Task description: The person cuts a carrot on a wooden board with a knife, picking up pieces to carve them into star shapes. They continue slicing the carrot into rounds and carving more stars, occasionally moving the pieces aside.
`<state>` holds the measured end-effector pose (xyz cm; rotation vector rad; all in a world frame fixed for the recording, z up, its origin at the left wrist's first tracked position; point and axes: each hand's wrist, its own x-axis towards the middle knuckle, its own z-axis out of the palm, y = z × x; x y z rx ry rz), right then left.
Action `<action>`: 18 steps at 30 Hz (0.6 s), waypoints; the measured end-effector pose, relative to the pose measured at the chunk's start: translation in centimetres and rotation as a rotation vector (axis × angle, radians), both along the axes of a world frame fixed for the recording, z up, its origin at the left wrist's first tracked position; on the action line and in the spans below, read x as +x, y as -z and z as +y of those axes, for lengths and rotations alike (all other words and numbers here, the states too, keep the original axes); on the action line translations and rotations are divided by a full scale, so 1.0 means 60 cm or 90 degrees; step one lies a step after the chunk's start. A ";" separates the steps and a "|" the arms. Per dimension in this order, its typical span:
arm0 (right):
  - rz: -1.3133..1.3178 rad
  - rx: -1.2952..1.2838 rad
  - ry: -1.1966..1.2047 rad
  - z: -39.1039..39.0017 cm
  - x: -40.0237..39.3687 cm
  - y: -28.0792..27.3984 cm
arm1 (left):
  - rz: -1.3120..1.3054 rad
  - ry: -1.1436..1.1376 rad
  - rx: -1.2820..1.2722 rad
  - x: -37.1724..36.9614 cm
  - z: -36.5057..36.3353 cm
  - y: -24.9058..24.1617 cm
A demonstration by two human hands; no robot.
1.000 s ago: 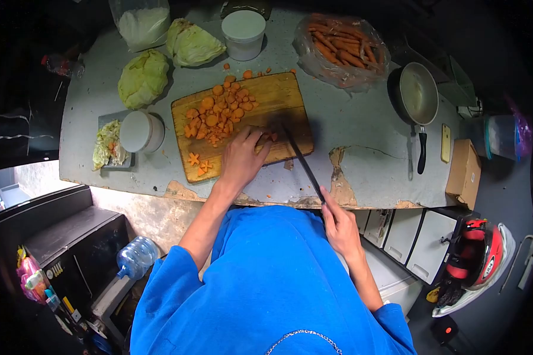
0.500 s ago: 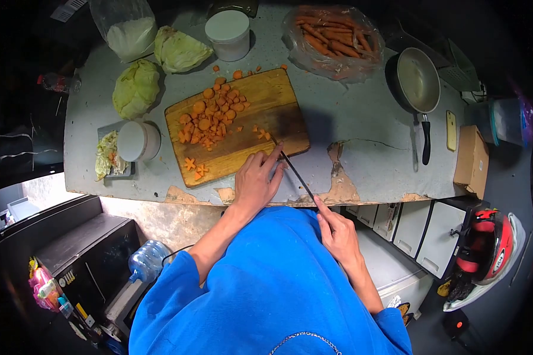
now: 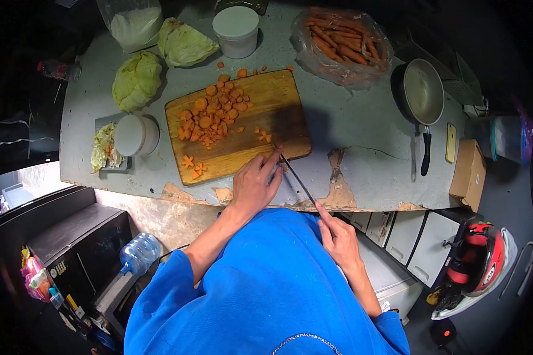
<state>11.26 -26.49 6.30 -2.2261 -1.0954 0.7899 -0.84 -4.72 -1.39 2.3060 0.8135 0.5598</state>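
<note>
A wooden cutting board (image 3: 278,100) bears a heap of cut carrot pieces (image 3: 210,115), with small flower-shaped pieces (image 3: 189,161) at its lower left and a few loose bits right of centre. My right hand (image 3: 339,239) is closed round the handle of a thin knife (image 3: 298,180), whose blade points up and left to the board's lower right edge. My left hand (image 3: 256,184) rests at the board's lower edge, index finger stretched to the blade near its tip. Its other fingers are bent together; whether they hold anything is hidden.
Cabbages (image 3: 137,81), a lidded white tub (image 3: 236,32), another tub (image 3: 136,135) and a tray of scraps (image 3: 105,148) lie left and behind. A bag of carrots (image 3: 343,44), a pan (image 3: 423,92), a phone (image 3: 450,142) and a cardboard box (image 3: 469,174) are rightward.
The camera view has shifted slightly. Both hands and the knife keep nearly the same places at the board's lower right edge.
</note>
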 end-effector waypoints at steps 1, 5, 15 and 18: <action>0.002 0.008 0.001 0.000 -0.001 0.001 | -0.004 0.002 0.000 0.000 0.001 0.001; 0.005 0.005 0.005 0.003 -0.004 -0.001 | 0.003 0.010 -0.005 -0.003 0.003 0.000; 0.007 0.011 0.025 0.002 -0.010 0.004 | -0.006 0.012 -0.001 -0.002 0.005 0.001; 0.010 0.013 0.023 0.002 -0.009 0.003 | -0.004 0.012 -0.003 -0.004 0.005 0.001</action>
